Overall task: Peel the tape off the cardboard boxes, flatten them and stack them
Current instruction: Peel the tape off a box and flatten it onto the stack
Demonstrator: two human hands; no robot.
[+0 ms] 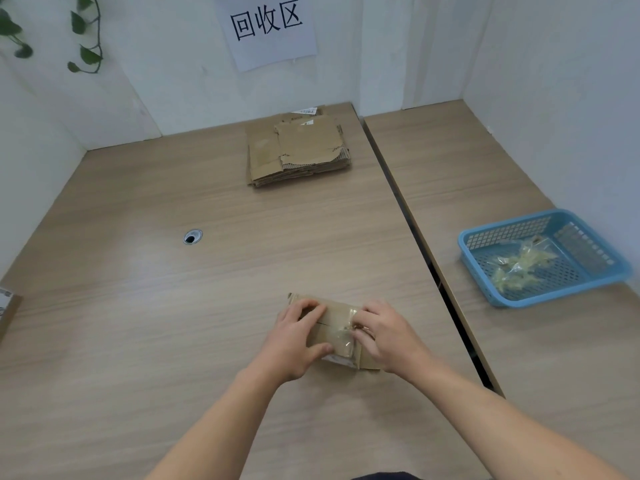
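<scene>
A: Why is the left hand (298, 337) clamped on the box (337, 322) like that?

B: To anchor it, I'd say. The fingers curl over the far edge and the thumb presses the near side, so the box is held down flat on the tabletop (173, 341) and should not slide when the tape is pulled.

A: And the right hand (384, 337)?

B: Its fingers are bent, with the tips gathered on the clear tape (343, 337) that shines across the right part of the lid. It looks like a pinch at an edge or wrinkle to start the peel, though the exact contact is too small to make out.

A: Where does the box sit?

B: Near the front, a little right of the middle and close to the gap between the two tabletops. It is well apart from the stack (298, 150) of flattened cardboard at the back wall.

A: Which way does it lie?

B: On its broad face, lid up. The long axis seems to run left to right across the person, slightly skewed so the right end comes nearer. The lid seam runs along that same line. The hands cover both ends, so that is a guess.

A: Why is the basket (561, 293) off to the right?

B: It holds crumpled tape scraps (519, 268), within reach of the peeling hand. Another box (7, 310) waits at the left edge, so the job looks partly done.
</scene>
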